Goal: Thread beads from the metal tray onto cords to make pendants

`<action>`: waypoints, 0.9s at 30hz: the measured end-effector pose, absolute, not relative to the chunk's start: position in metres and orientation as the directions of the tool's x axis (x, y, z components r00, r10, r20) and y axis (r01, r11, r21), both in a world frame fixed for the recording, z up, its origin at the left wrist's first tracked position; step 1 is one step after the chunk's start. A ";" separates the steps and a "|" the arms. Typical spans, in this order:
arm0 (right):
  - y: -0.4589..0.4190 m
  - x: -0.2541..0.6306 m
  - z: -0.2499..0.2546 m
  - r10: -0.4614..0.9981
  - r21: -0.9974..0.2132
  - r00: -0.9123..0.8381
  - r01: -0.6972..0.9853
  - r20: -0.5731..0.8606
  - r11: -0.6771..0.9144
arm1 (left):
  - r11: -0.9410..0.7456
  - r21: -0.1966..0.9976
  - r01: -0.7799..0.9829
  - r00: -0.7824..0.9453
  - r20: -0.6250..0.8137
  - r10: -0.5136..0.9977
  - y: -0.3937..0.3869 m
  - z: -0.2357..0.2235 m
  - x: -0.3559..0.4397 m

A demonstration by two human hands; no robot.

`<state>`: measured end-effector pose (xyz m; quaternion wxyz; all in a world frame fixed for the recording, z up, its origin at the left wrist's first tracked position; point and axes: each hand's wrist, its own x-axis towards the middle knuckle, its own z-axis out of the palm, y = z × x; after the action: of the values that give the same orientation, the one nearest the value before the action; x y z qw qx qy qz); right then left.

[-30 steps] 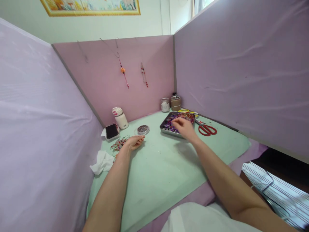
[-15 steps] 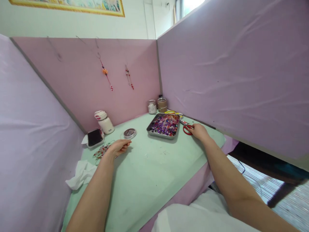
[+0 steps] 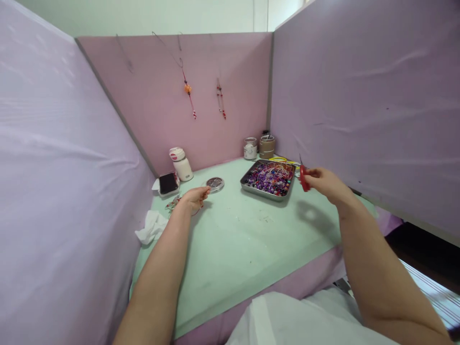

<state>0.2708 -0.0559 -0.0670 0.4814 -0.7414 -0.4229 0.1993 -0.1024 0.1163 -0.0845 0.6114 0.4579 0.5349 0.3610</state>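
the right hand's (image 3: 328,184) fingers are closed around red-handled scissors (image 3: 304,179), held above the tabletop (image 3: 230,258). the metal tray (image 3: 264,193) of beads (image 3: 268,179) lies just left of those fingers. the left hand's (image 3: 195,197) fingers are pinched together; i cannot tell what is between them. a round dish (image 3: 217,189) sits just beyond them, beaded strands (image 3: 173,203) to their left.

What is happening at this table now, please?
A person's right hand holds red-handled scissors above the green tabletop, to the right of a metal tray filled with mostly purple beads. The left hand, its fingers pinched together, is near a round clear container; whether it grips something small cannot be told.
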 end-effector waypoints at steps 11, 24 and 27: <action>-0.021 0.082 -0.074 0.968 -0.857 -0.231 -0.473 -0.102 -0.203 | 0.415 0.909 0.040 0.211 -0.414 0.886 0.110 -0.074 -0.105; 0.019 0.065 -0.098 0.764 -0.618 -0.491 -0.463 -0.418 -0.635 | 0.428 0.903 0.029 0.248 -0.421 0.873 0.109 -0.074 -0.104; 0.030 0.063 -0.100 0.750 -0.593 -0.513 -0.472 -0.418 -0.653 | 0.412 0.910 0.051 0.255 -0.411 0.875 0.107 -0.072 -0.103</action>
<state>0.0629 0.0297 -0.0995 0.3616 -0.3358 -0.2070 0.8447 -0.1028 0.1070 -0.0721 0.6573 0.4422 0.5234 0.3136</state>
